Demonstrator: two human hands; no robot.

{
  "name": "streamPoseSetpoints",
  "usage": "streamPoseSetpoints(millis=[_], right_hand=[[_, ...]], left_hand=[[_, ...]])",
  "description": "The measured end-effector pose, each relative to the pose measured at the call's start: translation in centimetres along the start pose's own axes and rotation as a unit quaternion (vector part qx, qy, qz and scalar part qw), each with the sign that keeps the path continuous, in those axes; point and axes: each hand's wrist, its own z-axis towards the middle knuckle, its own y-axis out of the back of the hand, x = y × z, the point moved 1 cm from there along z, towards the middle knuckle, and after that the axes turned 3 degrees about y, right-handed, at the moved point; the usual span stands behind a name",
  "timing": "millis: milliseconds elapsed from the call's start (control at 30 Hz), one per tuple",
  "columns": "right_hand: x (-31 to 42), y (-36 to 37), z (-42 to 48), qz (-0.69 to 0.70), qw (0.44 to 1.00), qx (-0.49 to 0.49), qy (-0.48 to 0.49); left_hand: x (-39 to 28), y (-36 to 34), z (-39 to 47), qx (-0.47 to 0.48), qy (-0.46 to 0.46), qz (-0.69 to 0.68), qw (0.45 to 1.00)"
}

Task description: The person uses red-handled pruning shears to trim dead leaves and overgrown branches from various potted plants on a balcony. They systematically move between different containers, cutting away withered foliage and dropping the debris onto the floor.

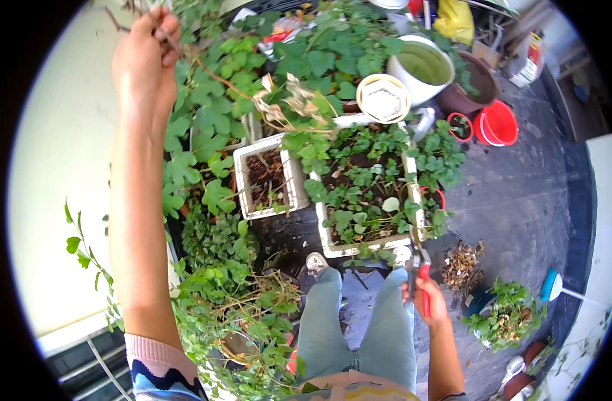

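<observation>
At the upper left, my left hand is raised and closed around a thin brown stem. From there a dry vine runs down to the right, bearing withered leaves over the planters. Low in front of my right leg, my right hand grips red-handled pruning shears, their blades pointing away from me over the near right corner of a large white planter. Green leafy plants grow in that planter. Left of it stands a smaller white planter with brown litter and a few sprouts.
Dense potted foliage lines the wall on the left. A white bucket, a brown pot and a red bucket stand at the upper right. On the dark floor lie a dry leaf pile and a broom head, near a potted plant.
</observation>
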Motion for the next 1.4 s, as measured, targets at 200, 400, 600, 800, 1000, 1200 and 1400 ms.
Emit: streamPoseSetpoints(millis=[200,400,600,800,1000,1200,1400], right_hand=[[10.1,-1.0,-5.5,0.079,0.975,0.18,0.1],[16.1,6.2,-9.3,0.09,0.968,0.094,0.213],[19.0,15.7,-14.2,0.128,0.945,-0.092,0.287],[16.7,25.7,-18.2,0.135,0.893,-0.297,0.309],[11.9,35.7,-22.1,0.205,0.826,-0.428,0.304],[5.4,46.3,-21.9,0.262,0.781,-0.493,0.281],[-0.2,49.8,-19.3,0.328,0.775,-0.5,0.205]], left_hand=[[3.7,-19.6,-7.6,0.057,0.166,-0.214,0.961],[8.7,-37.5,-18.8,0.118,0.336,-0.322,0.877],[12.2,-50.6,-31.2,0.174,0.449,-0.325,0.814],[16.0,-58.9,-45.0,0.267,0.545,-0.288,0.741],[21.2,-64.3,-60.1,0.358,0.571,-0.189,0.715],[29.1,-66.6,-72.2,0.421,0.638,-0.125,0.632],[32.0,-66.9,-75.0,0.488,0.566,-0.103,0.657]])
